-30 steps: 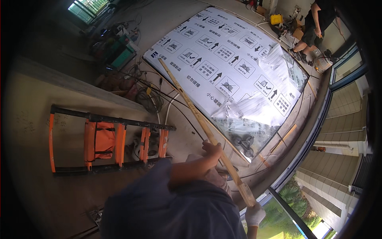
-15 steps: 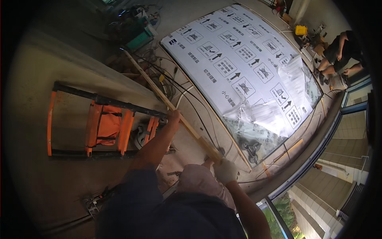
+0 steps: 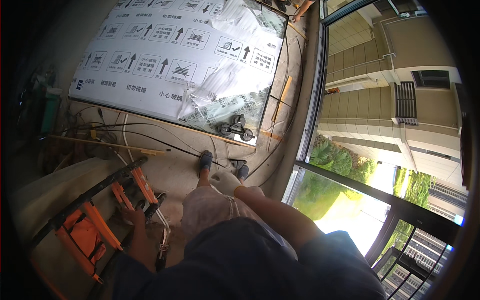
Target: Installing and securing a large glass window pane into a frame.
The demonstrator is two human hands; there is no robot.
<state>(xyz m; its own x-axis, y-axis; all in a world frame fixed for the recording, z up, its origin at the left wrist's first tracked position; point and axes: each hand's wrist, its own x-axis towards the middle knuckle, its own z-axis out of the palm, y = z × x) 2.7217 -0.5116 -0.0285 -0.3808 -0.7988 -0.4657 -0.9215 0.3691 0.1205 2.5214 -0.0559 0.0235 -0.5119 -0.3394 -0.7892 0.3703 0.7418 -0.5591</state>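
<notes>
My left hand (image 3: 133, 215) is low on the left, bare and in shade, beside the orange rungs of a stepladder (image 3: 92, 220) with black rails. Whether its fingers grip the ladder is hard to make out. My right hand (image 3: 225, 183), in a pale work glove, hangs in front of my knees with fingers loosely apart and nothing in it. A long wooden strip (image 3: 112, 144) lies on the floor beyond the ladder, away from both hands. Past my feet lies a large glass panel (image 3: 205, 112) under printed white protective film (image 3: 145, 65), partly peeled. A black three-cup suction lifter (image 3: 237, 128) rests on its near corner.
Black cables (image 3: 145, 127) run across the floor between my feet and the panel. To the right is a window frame (image 3: 302, 135), with greenery and a building outside. A green bin (image 3: 51, 112) stands at the far left. Another person's hand (image 3: 298, 17) shows at the top.
The wooden strip has left both hands and now lies on the floor. My view has turned toward the window. My left hand has moved down by the ladder; my right hangs before my knees.
</notes>
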